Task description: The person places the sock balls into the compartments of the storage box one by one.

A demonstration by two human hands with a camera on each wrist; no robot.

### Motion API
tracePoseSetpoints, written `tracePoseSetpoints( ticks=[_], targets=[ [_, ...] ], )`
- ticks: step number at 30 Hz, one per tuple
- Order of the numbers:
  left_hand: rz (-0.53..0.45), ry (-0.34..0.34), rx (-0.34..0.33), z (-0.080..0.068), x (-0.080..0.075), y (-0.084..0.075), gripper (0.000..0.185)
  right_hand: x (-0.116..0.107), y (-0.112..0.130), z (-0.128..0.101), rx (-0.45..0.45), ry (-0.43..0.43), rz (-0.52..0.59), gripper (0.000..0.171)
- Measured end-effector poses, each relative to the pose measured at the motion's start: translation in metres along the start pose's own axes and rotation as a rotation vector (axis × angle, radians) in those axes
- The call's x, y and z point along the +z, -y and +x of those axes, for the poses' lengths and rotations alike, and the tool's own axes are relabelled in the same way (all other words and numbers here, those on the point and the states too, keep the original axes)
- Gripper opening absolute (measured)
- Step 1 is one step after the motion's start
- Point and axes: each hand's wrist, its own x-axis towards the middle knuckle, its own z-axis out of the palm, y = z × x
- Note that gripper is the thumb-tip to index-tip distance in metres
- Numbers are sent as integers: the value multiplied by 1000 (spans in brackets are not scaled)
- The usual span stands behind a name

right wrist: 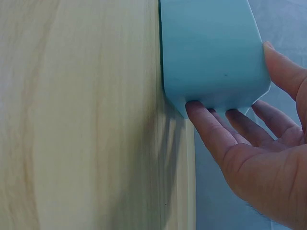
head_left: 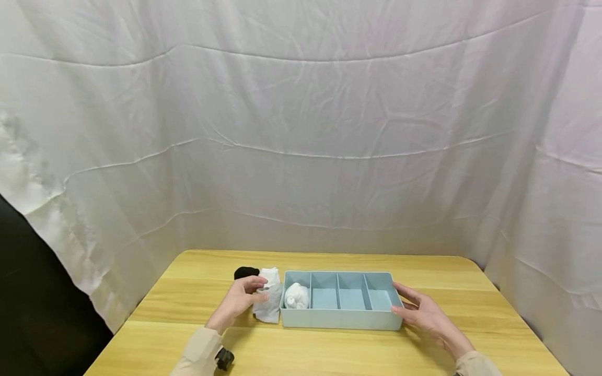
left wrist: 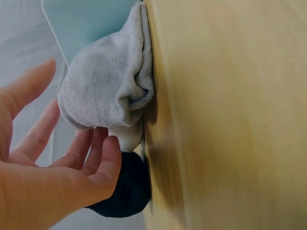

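In the head view a pale blue storage box [head_left: 342,319] with a row of compartments stands on the table. A white balled-up sock [head_left: 297,296] sits in its leftmost compartment. My right hand [head_left: 430,316] holds the box's right end, thumb at the front rim and fingers against the end wall [right wrist: 216,57]. Left of the box lies a folded grey sock [left wrist: 105,81], with my left hand [head_left: 241,300] beside it. The left fingers are loosely bent near the sock, thumb spread apart from it. Behind are a white sock [head_left: 270,275] and a black sock [head_left: 245,272].
The wooden table [head_left: 329,352] has rounded back corners. Pale curtains [head_left: 329,183] hang behind it and on both sides. A dark area [head_left: 42,292] lies beyond the left curtain. A black device [head_left: 224,359] is strapped to the left wrist.
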Motion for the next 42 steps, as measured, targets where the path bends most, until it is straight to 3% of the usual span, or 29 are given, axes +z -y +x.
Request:
tracePoseSetpoints(
  ticks=[15,28,42],
  targets=[
    [51,54,-24,2,1,6,36,2,0,1,5,5,11,78],
    [73,21,-85,3,1,4,29,1,2,0,6,8,17,79],
    [-4,15,-53,3,-8,-5,27,0,-1,0,1,7,23,79]
  ],
)
